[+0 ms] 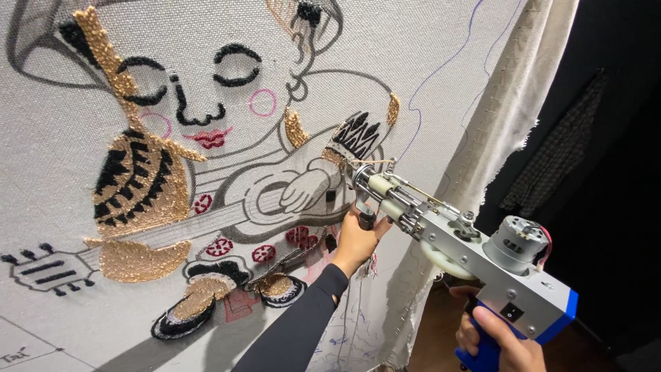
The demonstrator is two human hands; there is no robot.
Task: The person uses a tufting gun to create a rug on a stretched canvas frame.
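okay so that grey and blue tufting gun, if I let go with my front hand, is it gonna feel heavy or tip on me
Probably front-heavy: the tufting gun has a long metal body and a motor reaching well ahead of the blue handle that the right hand holds. The left hand grips the front handle near the cloth, so without it the nose would likely dip.

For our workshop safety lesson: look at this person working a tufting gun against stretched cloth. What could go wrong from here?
1. The left hand grips the front handle right beside the gun's needle tip, so a slip might catch the fingers.
2. The tip sits close to the finished black and gold cuff; drifting could spoil it.
3. The yarn runs along the gun's moving parts and might snag.
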